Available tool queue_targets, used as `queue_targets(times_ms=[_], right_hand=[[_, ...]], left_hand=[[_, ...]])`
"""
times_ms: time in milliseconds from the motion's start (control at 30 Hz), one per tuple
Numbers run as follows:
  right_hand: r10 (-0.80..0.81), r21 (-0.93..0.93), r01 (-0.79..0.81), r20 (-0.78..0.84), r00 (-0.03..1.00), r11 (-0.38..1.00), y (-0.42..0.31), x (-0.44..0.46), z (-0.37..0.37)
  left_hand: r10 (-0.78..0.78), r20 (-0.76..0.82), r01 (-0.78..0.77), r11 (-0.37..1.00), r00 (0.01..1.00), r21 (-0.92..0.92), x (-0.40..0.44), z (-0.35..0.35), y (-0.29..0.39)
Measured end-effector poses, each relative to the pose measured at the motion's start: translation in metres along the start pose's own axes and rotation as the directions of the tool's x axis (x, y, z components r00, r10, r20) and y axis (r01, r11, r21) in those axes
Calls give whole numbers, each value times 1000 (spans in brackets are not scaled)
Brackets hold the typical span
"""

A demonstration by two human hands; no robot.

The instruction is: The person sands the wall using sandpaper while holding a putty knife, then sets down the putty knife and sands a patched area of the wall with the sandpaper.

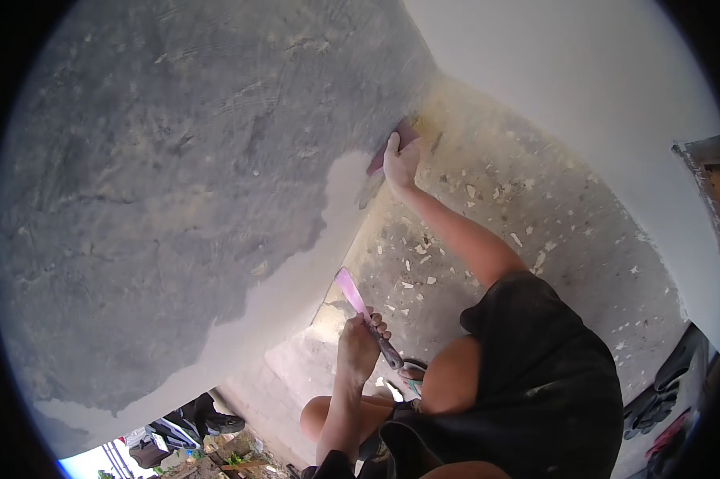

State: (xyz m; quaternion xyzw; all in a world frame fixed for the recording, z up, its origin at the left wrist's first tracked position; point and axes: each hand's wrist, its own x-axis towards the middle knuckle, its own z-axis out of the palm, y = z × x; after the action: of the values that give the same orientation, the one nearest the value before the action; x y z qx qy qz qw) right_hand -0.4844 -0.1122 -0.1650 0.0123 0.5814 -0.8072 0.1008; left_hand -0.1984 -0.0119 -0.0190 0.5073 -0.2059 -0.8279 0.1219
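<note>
My right hand [402, 166] holds a dark reddish-brown piece of sandpaper [409, 134] against the lower edge of the grey wall [176, 160], close to the corner. The thumb lies on the sheet, and the other fingers are mostly hidden. In my left hand [358, 348] is a putty knife, gripped round its dark handle [390, 354]. Its pinkish blade [350, 288] points up toward the seam where wall and floor meet, near the pale strip of filler [284, 279] along the wall's base.
Pale flakes lie scattered over the dusty floor [488, 215]. A white wall [567, 72] rises beyond it. Dark footwear or gloves [655, 407] lie at the lower right. Bags [148, 451] and a dark shoe [226, 423] are past the wall's end at lower left. My bent knees [452, 375] are close below.
</note>
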Motion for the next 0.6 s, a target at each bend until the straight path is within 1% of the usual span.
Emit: queue_targets(times_ms=[33, 133, 200, 233, 300, 333, 400, 467, 500, 533, 600], right_hand=[[-287, -36, 288, 23, 958, 957, 19, -15, 4], [-413, -290, 351, -194, 890, 891, 27, -5, 19], [-233, -257, 216, -38, 972, 942, 10, 25, 2], [-129, -204, 116, -51, 990, 972, 2, 29, -1], [73, -117, -80, -67, 995, 990, -5, 34, -11], [-9, -288, 11, 7, 1000, 957, 16, 26, -12], [-257, -78, 257, 20, 966, 963, 24, -17, -2], [-322, -164, 321, 20, 946, 933, 11, -28, 2], [-350, -197, 347, 21, 937, 917, 3, -27, 4], [-327, -141, 329, 39, 944, 934, -2, -9, 0], [-336, -223, 301, -135, 932, 927, 21, 47, 0]], left_hand=[[-9, -3, 9, 1000, 1000, -10, 1, -3, -1], [-11, 0, 11, 998, 1000, -58, 4, 4, -1], [8, -8, -9, 998, 1000, -56, -2, 9, 6], [18, -6, -19, 999, 1000, -46, -3, 13, 6], [7, -17, -8, 999, 1000, -32, -7, 10, 2], [-4, -20, 4, 1000, 1000, -21, -5, 4, 1], [-22, -13, 22, 999, 1000, -30, 2, -1, -1], [-41, -17, 40, 998, 999, -55, 6, 1, 2], [-30, 5, 30, 998, 1000, -55, 9, 7, 3], [-19, 15, 20, 998, 1000, -59, 7, 11, 4], [-5, 23, 6, 999, 1000, -54, 2, 14, 7]])
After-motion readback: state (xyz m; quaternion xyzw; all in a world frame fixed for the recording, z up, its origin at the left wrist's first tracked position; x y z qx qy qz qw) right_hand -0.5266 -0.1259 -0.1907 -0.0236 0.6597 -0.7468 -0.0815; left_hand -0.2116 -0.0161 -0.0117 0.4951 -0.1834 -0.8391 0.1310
